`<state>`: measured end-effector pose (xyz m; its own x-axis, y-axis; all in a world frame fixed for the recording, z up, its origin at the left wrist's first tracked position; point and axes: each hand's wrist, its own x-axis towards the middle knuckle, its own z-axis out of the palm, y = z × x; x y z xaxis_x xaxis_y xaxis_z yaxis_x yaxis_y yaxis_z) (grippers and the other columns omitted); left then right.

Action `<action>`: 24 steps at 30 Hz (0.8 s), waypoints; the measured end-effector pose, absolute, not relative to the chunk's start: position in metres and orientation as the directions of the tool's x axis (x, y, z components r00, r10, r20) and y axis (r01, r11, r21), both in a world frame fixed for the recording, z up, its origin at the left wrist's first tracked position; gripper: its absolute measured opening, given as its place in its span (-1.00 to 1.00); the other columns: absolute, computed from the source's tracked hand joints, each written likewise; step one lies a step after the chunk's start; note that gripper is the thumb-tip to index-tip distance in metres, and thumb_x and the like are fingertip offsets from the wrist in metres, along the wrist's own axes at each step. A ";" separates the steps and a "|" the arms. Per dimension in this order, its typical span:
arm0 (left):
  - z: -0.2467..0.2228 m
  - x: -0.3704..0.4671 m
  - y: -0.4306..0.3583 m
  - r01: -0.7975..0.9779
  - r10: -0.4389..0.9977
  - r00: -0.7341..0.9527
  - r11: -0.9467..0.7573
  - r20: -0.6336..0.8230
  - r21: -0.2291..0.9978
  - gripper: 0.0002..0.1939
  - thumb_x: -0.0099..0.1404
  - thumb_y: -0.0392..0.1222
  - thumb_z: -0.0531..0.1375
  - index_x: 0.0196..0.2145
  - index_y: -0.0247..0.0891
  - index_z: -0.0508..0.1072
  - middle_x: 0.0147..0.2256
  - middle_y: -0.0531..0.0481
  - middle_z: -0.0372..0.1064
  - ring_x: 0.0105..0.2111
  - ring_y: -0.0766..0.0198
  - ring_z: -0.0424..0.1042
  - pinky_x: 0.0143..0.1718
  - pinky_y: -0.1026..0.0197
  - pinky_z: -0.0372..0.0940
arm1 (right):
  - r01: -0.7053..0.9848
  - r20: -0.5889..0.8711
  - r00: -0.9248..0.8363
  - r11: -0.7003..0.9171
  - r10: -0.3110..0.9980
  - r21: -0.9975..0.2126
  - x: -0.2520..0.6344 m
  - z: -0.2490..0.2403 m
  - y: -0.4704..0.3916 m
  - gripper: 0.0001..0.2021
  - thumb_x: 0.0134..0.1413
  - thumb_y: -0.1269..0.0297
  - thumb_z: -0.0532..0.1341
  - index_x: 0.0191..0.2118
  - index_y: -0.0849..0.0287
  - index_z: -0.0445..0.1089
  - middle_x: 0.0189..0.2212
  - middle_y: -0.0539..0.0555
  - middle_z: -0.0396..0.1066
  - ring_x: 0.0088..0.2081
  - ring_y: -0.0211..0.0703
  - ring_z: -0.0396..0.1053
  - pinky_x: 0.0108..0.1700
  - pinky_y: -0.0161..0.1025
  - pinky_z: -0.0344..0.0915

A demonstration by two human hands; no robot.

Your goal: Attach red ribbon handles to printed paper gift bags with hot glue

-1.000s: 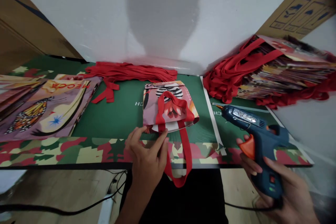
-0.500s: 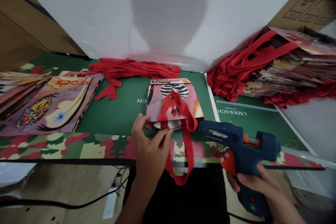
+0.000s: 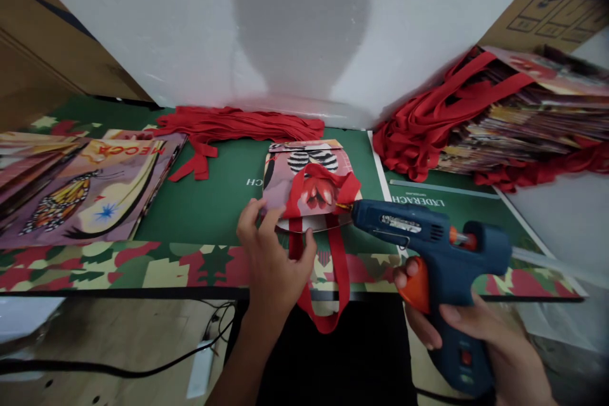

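Red-handled pink printed-paper bag (image 3: 314, 190) on green tabletop (image 3: 214, 203) | left hand (image 3: 273, 266), fingers spread, at its near-left edge | right hand (image 3: 507, 346) gripping blue glue gun (image 3: 442, 254), 4 o'clock | red ribbon bundle (image 3: 247, 125), 11 | red-strapped bag stack (image 3: 528, 130), 2 | camouflage-patterned edge (image 3: 181, 271), 6 | tabletop showing, 9

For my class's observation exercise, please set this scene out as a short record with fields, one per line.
Left hand: fingers at the printed bag's near left edge, thumb apart
Right hand: grips blue glue gun, fingers at orange trigger
Nozzle: by upper red strap, near the bag's right corner; contact unclear
Lower red strap: hangs over the table's near edge
Table left: printed stack lettered MECCA
Table back: bundle of red straps
Table right: pile of printed pieces with red straps
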<state>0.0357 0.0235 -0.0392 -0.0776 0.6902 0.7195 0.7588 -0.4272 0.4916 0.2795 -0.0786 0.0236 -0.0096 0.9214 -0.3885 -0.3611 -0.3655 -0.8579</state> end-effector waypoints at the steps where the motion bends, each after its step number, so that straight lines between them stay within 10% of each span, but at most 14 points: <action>1: -0.040 0.036 0.025 0.748 0.697 -0.066 -0.439 0.714 0.498 -0.26 0.33 -0.32 0.36 0.35 -0.19 0.15 0.28 -0.35 0.15 0.43 -0.24 0.15 0.40 -0.38 0.19 | -0.334 -0.378 -0.002 -0.357 0.926 -0.872 0.279 0.027 -0.076 -0.56 0.06 -0.05 0.48 0.02 -0.03 0.53 0.08 0.15 0.55 -0.53 -0.25 0.30 -0.40 -0.19 0.22; 9: -0.043 0.033 0.030 0.730 0.728 -0.075 -0.426 0.682 0.535 -0.11 0.33 -0.27 0.35 0.48 -0.19 0.05 0.31 -0.34 0.23 0.40 -0.17 0.21 0.41 -0.30 0.20 | 0.030 -0.428 0.139 -0.436 0.893 -0.900 0.261 0.081 -0.039 -0.54 0.14 -0.16 0.44 -0.03 0.09 0.57 -0.49 0.03 0.48 -0.45 -0.06 0.42 -0.48 -0.26 0.23; 24: -0.045 0.035 0.029 0.711 0.733 -0.106 -0.417 0.672 0.567 -0.11 0.33 -0.28 0.35 0.48 -0.23 0.03 0.31 -0.38 0.23 0.39 -0.21 0.23 0.39 -0.31 0.23 | 0.216 -0.354 0.007 -0.347 0.935 -0.913 0.254 0.101 0.045 -0.60 0.09 -0.07 0.47 -0.36 0.19 0.47 -0.53 0.00 0.46 -0.60 -0.28 0.32 -0.60 -0.40 0.18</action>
<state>0.0352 0.0291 -0.0447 -0.1061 0.7327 0.6722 0.7105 -0.4171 0.5668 0.2542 0.0450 0.1015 0.0070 0.9353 -0.3537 0.2160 -0.3468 -0.9127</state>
